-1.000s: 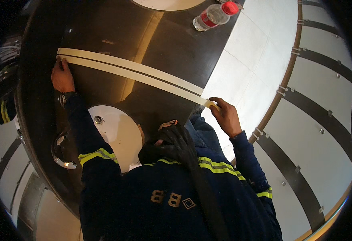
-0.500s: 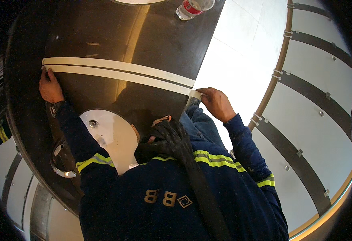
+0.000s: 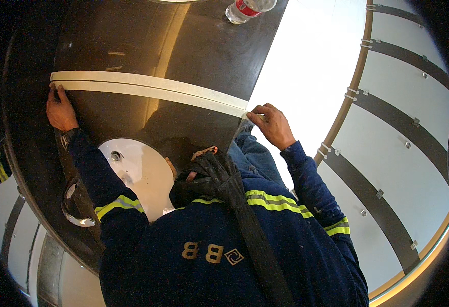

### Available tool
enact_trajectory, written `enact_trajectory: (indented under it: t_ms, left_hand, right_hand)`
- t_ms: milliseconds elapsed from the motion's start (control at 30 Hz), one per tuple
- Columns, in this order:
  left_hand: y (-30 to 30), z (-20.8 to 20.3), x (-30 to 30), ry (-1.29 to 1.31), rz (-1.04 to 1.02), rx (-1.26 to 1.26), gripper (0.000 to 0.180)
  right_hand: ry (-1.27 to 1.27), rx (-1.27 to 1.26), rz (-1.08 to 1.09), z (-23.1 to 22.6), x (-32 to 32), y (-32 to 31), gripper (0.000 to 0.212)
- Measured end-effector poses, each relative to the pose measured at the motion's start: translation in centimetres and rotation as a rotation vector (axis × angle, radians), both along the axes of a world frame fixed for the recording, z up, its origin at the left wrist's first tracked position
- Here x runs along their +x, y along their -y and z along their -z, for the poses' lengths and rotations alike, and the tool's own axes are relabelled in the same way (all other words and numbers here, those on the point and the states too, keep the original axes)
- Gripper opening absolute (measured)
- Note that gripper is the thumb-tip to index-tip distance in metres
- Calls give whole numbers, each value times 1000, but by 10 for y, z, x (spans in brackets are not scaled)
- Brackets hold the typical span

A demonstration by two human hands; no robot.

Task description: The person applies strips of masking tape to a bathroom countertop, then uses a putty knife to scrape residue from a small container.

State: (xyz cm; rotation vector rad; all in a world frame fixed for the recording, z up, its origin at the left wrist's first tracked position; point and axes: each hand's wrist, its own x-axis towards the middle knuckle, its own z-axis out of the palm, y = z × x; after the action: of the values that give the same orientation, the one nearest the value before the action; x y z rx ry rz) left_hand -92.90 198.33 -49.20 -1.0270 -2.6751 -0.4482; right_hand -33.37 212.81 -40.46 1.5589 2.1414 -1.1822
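Note:
Two long pale strips of masking tape run almost side by side across a dark polished countertop [image 3: 194,61], a thin dark line between them. At the left end of the nearer strip of masking tape [image 3: 147,93], the thumb and fingertips of my left hand [image 3: 61,110] hold it against the counter. My right hand [image 3: 273,125] pinches its other end at the counter's right edge. The farther strip of masking tape [image 3: 147,81] lies on the counter, touched by neither hand as far as I can see. Between my arms and the strips sits a white basin [image 3: 137,174].
A chrome faucet [image 3: 73,207] stands left of the basin, beside my left forearm. A clear plastic bottle [image 3: 242,10] with a red label is at the far end of the counter. White floor [image 3: 311,66] and white panels [image 3: 398,128] with dark uprights are on the right.
The nearer strip has shifted toward the farther one, so the dark gap between them is narrower. Both hands have moved slightly with its ends, and my right fingers are more bent.

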Motion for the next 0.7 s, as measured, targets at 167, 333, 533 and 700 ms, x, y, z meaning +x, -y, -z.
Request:
enact_trajectory:
  t_ms: [167, 333, 533, 700]
  left_hand:
    - [3, 4, -6, 8, 5, -18, 55]
    - [1, -1, -2, 45, -25, -42, 58]
    - [0, -2, 0, 54, -71, -64, 57]
    - [0, -3, -1, 37, -42, -50, 57]
  right_hand:
    - [20, 18, 34, -1, -3, 4, 43]
    - [22, 15, 30, 1, -3, 6, 42]
    - [42, 13, 27, 1, -5, 5, 41]
    - [55, 4, 27, 1, -5, 5, 41]
